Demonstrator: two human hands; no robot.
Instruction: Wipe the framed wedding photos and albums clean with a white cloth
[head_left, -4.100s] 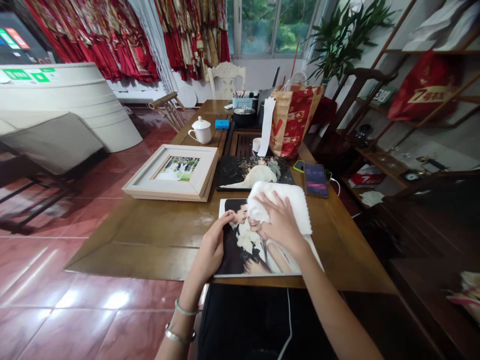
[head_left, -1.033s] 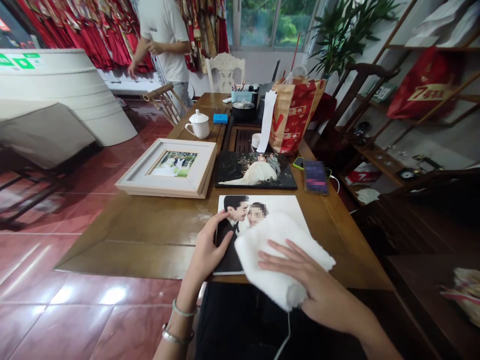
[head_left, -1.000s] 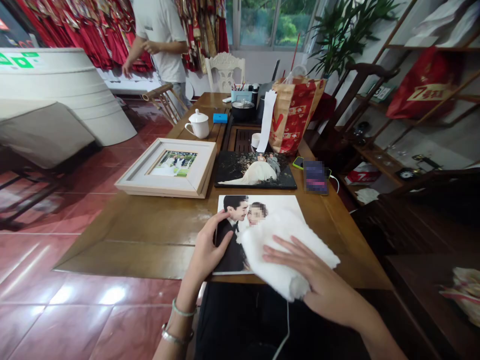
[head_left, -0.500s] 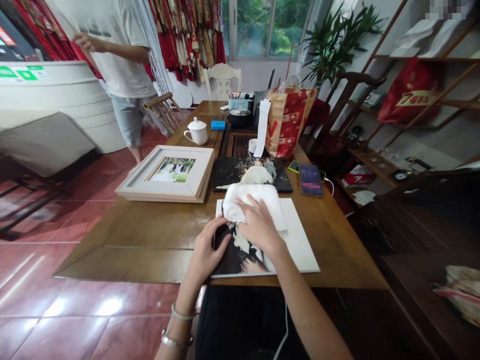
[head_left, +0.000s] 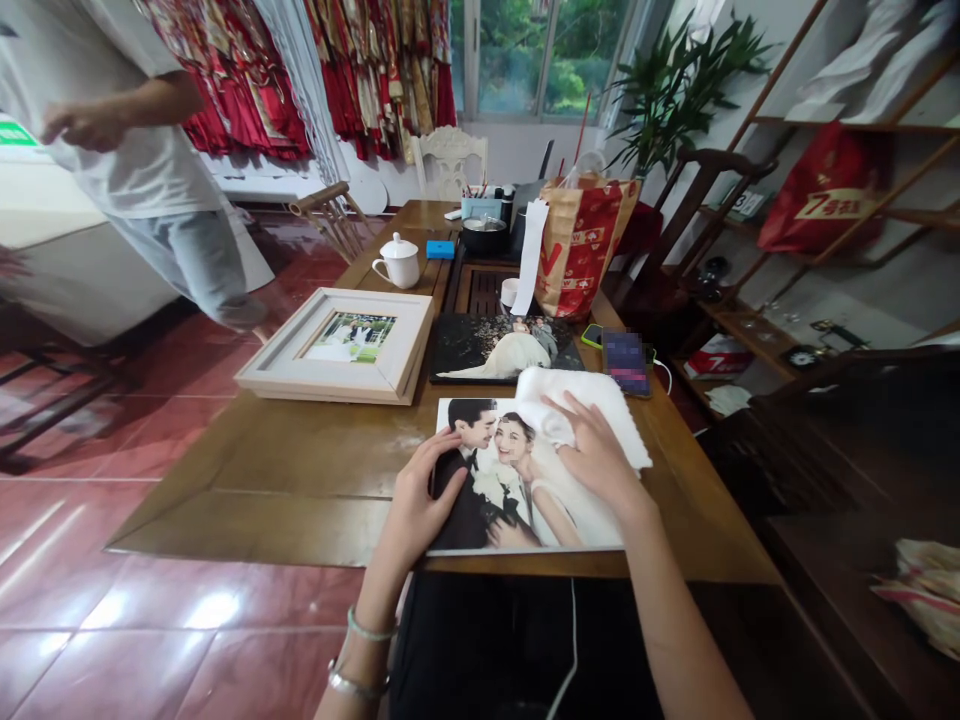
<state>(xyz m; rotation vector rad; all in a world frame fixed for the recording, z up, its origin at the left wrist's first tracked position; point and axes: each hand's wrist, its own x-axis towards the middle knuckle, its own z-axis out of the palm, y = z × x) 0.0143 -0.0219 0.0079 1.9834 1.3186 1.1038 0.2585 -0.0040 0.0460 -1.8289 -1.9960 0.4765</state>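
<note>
A wedding photo panel [head_left: 487,510] of a couple lies flat on the wooden table in front of me. My left hand [head_left: 424,485] rests against its left edge, open, thumb and fingers apart on the print. Over the panel's upper right part, my right hand [head_left: 596,455] presses on a folded white cloth [head_left: 615,415], thumb and fingers about its bunched near side. The cloth overlaps the panel's right edge and hides part of the print. Just behind lies a darker photo panel [head_left: 469,345], its near right corner covered by the cloth.
Framed pictures [head_left: 259,380] are stacked at left. Behind stand a lidded white mug [head_left: 397,262], a blue box [head_left: 440,249] and a red-and-brown paper bag [head_left: 589,240]. Phones [head_left: 628,360] lie at right, one with a cable. A person [head_left: 157,150] is at far left beyond the table.
My right hand has slid the cloth rightward across the panel, uncovering the couple's upper part. My left hand stays about where it was. The person at left has moved further left and nearer.
</note>
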